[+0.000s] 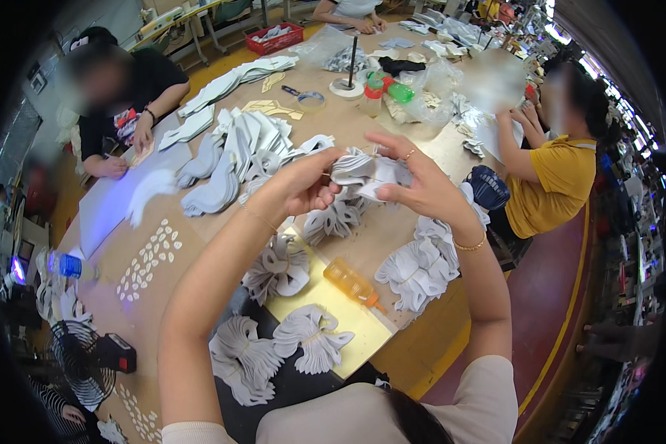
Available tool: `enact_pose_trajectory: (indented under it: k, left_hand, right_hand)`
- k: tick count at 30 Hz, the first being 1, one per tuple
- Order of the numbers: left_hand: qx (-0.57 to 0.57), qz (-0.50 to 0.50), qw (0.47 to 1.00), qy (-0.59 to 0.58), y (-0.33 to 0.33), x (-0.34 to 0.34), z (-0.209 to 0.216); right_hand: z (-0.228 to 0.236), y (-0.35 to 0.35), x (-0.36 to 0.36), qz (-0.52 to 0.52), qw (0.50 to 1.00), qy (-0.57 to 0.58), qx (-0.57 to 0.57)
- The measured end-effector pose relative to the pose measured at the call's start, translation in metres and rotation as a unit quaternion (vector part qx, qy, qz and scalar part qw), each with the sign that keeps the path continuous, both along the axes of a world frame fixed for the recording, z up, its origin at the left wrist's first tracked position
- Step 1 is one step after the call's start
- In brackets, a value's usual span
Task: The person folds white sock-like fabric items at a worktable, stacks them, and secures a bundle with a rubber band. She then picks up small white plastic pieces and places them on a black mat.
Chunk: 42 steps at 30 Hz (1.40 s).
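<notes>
Above the table I hold up a bundle of white cut pieces point(366, 172), stacked in layers and fanned at one side. My left hand point(312, 183) is closed at the bundle's left edge, its fingers curled in. From the right, my right hand point(420, 181) grips the same bundle between thumb and fingers. Below it lies another white bundle point(334, 220). A tied bundle point(277, 268) rests near my left forearm, and two more, a fanned bundle point(314, 339) and a larger bundle point(244, 359), lie close to my body.
An amber squeeze bottle point(351, 281) lies on a yellow board point(333, 318). Piled white bundles point(420, 263) flank my right forearm; loose stacks point(222, 159) spread at left. A black fan point(85, 359) stands at lower left. Co-workers sit left point(126, 96) and right point(551, 177).
</notes>
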<state>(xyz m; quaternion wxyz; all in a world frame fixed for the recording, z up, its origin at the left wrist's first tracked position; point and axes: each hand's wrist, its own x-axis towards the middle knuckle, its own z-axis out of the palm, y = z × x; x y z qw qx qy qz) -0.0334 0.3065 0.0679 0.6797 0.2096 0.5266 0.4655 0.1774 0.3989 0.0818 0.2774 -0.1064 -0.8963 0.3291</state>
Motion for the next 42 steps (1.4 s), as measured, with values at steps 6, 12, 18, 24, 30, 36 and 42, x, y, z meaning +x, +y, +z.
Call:
enact_pose_trajectory:
  k: [6, 12, 18, 24, 30, 36, 42]
  left_hand:
    - [-0.022, -0.076, 0.997, 0.002, -0.027, 0.006, 0.014]
    - [-0.021, -0.080, 0.996, -0.027, -0.037, 0.007, 0.014]
    - [0.000, -0.109, 0.992, -0.059, -0.038, 0.000, 0.008]
    - [0.074, 0.019, 0.978, 0.195, -0.056, 0.013, 0.004]
    - [0.147, 0.123, 0.969, 0.155, -0.116, 0.006, -0.009]
    - [0.071, 0.268, 0.961, -0.010, -0.191, -0.043, -0.038]
    - [0.135, 0.383, 0.913, -0.042, -0.241, -0.072, -0.040]
  right_hand:
    - [-0.006, -0.027, -0.003, -0.035, 0.990, -0.058, -0.120]
    - [-0.004, -0.033, -0.003, -0.030, 0.983, -0.076, -0.163]
    - [-0.004, -0.034, -0.005, -0.023, 0.973, -0.087, -0.213]
    - [-0.014, -0.046, -0.014, -0.055, 0.967, -0.031, -0.247]
    - [-0.047, -0.087, -0.051, 0.070, 0.910, 0.048, -0.405]
    - [-0.027, -0.032, -0.013, -0.016, 0.967, 0.003, -0.255]
    - [-0.030, 0.055, 0.031, -0.195, 0.954, 0.032, -0.226]
